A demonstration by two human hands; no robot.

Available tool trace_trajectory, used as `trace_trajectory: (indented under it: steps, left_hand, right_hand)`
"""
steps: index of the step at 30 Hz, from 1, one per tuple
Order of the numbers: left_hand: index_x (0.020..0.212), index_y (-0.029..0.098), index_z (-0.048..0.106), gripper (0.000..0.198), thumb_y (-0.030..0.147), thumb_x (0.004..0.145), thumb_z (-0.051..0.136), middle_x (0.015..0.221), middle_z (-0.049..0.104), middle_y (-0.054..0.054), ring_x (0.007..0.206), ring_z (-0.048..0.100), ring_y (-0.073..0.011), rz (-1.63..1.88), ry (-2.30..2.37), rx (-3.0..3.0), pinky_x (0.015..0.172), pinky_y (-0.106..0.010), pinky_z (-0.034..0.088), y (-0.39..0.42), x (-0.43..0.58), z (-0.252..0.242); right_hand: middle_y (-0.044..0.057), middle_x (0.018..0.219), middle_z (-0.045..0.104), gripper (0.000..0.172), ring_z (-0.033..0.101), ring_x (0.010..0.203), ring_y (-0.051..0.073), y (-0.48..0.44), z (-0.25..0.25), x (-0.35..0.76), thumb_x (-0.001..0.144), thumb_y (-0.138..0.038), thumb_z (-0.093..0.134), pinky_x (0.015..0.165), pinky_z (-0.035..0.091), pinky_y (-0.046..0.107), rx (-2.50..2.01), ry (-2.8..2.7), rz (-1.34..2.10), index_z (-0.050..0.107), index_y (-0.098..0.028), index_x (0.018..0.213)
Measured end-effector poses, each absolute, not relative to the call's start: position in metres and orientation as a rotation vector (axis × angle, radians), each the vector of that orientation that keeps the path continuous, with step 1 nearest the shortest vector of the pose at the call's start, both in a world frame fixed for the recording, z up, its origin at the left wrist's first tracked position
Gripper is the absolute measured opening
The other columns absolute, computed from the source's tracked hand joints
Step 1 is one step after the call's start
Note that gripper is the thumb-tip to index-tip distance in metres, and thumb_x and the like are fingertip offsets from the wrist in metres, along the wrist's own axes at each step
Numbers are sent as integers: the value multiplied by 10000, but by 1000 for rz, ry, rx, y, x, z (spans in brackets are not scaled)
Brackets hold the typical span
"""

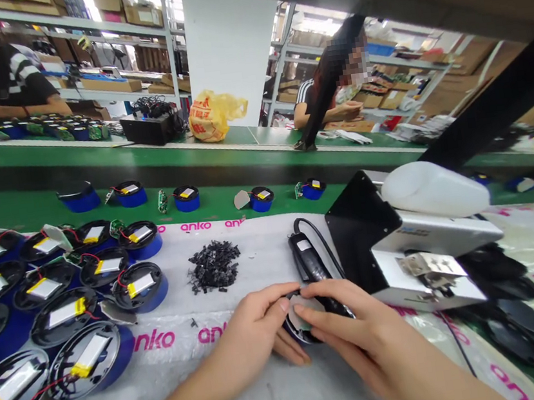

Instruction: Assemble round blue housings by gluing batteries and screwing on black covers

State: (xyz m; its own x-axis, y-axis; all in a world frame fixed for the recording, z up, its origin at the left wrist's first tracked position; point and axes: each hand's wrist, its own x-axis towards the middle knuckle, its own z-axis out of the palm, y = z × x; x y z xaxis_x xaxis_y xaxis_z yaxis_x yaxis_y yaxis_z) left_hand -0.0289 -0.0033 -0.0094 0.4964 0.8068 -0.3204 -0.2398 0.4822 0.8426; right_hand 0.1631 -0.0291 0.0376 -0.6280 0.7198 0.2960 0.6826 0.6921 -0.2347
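Between my two hands is a round dark housing (294,334) with a pale grey disc (309,312) set in its top. My left hand (263,324) grips the housing's left side, its thumb at the disc's edge. Around the right side curls my right hand (354,319), with fingertips pressing on the disc. Much of the housing is hidden by my fingers. Just behind my hands lies a black electric screwdriver (311,259) with its cord. Beyond my left hand is a heap of small black pieces (214,266).
Several blue round housings (144,286) with wired batteries crowd the left, on the plastic sheet (180,366). More blue housings (186,198) stand along the green belt. At right is a silver machine (425,265) beside black discs (512,332). Two people (32,76) sit across the bench.
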Motion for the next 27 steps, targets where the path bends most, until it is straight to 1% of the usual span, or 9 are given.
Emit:
trace_trajectory:
  steps: [5,7,10,13,17,20,23,25,27]
  left_hand:
    - [1325,136,622,656,478,784,768,651,743,-19,514,728,-159,716,828,847,509,-206,559,-5,-28,-6]
    - [1337,120,598,662,445,787,772,627,734,-8,506,724,-154,711,853,842,505,-197,558,-5,-27,-5]
    - [1339,105,578,635,385,800,765,621,733,-1,501,717,-144,698,886,836,510,-190,562,-7,-26,-2]
    - [1315,109,583,570,351,824,738,593,717,14,478,702,-131,700,927,863,495,-175,552,-8,-26,1]
    - [1246,133,582,541,421,816,742,591,712,10,469,702,-146,678,958,890,469,-181,554,-5,-24,1]
    - [1141,162,581,537,513,781,770,671,734,-9,380,643,-121,688,957,947,364,-157,490,-6,-20,-3]
    - [1078,191,585,561,551,718,821,965,769,-66,323,605,-84,748,1008,953,295,-146,436,-9,-15,-3]
    - [1073,208,587,599,558,668,856,1094,752,-82,320,612,-90,753,1076,949,278,-156,437,-9,-14,-3]
    - [1087,215,588,656,569,619,883,960,774,-54,313,604,-102,721,1129,968,265,-152,432,-6,-14,-3]
  right_hand:
    - [110,1132,674,288,667,995,218,-28,34,157,966,-91,469,785,595,325,-1101,-2426,139,702,-211,1087]
    - [82,1100,689,273,669,972,211,-27,35,156,939,-69,520,791,591,322,-1147,-2413,244,677,-224,1100]
    - [45,1044,693,327,663,955,207,-27,36,156,877,-23,614,802,583,329,-1288,-2348,426,626,-236,1125]
    - [21,1007,687,339,655,940,202,-26,36,157,844,11,645,795,571,338,-1355,-2290,514,614,-237,1073]
    - [24,1049,684,331,633,983,214,-25,32,156,864,-8,628,826,564,371,-1334,-2255,567,602,-235,1104]
    - [31,1123,684,351,605,1091,223,-32,31,157,898,-48,595,919,550,395,-1312,-2224,554,579,-239,1192]
    - [22,1326,621,373,566,1241,182,-47,35,173,914,-144,636,1039,499,313,-1253,-2209,481,569,-278,1255]
    - [-2,1368,591,289,588,1227,149,-60,36,200,937,-221,622,1020,502,253,-1316,-2068,266,597,-316,1209]
    - [9,1286,626,178,617,1173,154,-70,34,241,980,-274,544,983,519,279,-1498,-1787,-54,615,-308,1140]
